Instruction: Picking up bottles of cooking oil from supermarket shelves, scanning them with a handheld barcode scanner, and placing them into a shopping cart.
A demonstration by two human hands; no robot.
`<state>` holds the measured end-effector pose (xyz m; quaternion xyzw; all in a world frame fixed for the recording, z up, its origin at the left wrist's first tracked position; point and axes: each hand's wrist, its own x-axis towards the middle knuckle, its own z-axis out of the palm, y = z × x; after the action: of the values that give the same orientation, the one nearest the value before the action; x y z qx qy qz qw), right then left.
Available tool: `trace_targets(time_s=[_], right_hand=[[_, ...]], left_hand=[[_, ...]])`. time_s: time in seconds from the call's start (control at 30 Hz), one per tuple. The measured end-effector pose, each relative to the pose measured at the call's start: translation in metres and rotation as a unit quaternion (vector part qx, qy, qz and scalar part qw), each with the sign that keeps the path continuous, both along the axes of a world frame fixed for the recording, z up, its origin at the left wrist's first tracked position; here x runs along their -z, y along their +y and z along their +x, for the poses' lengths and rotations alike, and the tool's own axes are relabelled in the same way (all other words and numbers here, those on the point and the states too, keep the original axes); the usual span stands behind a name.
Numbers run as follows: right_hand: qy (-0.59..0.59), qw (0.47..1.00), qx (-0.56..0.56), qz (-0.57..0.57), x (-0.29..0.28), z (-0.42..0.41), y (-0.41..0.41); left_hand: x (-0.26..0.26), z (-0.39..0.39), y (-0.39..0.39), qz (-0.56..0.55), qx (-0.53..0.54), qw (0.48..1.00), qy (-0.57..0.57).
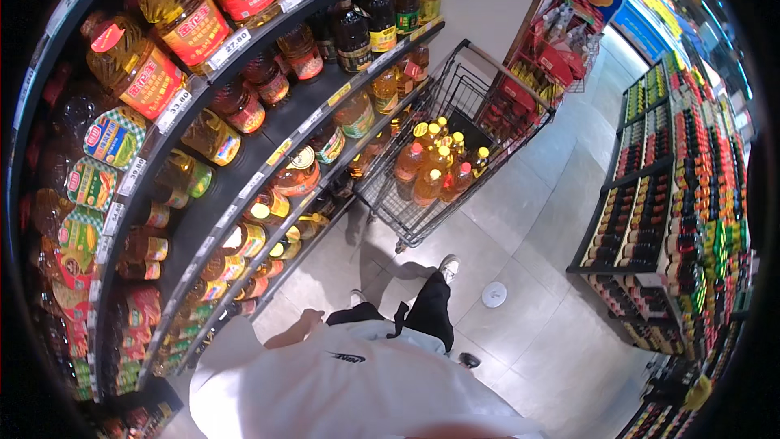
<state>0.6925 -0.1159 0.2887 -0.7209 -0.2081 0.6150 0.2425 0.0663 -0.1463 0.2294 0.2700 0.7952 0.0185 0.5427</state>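
My left hand [312, 319] hangs at my side, below the edge of my white shirt. It is nearest to the lower shelf rows of bottles, and nothing is plainly visible in it. Its fingers look curled but are too small to read. My right hand is out of view. Ahead stands a wire shopping cart [512, 78] with a long handle at its far end. Several bottles with yellow and pink caps [431, 185] stand in its basket, holding amber liquid. On the left, a curved-looking dark shelf unit [277, 128] carries bottles of cooking oil [194, 27].
White price tags line the shelf edges. A red wire display rack [551, 52] with packaged goods stands beyond the cart. On the right is another shelf unit [637, 207] filled with bottles. A round white disc [494, 294] lies on the grey tiled floor [542, 244].
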Motion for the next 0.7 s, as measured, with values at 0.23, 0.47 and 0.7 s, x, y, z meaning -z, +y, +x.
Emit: trace_targets(time_s=[0.23, 0.47, 0.7], right_hand=[[0.006, 0.997, 0.064, -0.050, -0.038, 0.102, 0.178], [0.028, 0.987, 0.132, -0.087, -0.080, 0.181, 0.289], [-0.041, 0.996, 0.081, 0.009, -0.124, 0.170, 0.425]], left_hand=[[-0.034, 0.072, 0.266, 0.253, -0.221, 0.940, 0.055], [-0.260, 0.029, 0.567, 0.637, -0.187, 0.744, 0.073], [-0.356, -0.118, 0.748, 0.611, -0.270, 0.731, 0.138]])
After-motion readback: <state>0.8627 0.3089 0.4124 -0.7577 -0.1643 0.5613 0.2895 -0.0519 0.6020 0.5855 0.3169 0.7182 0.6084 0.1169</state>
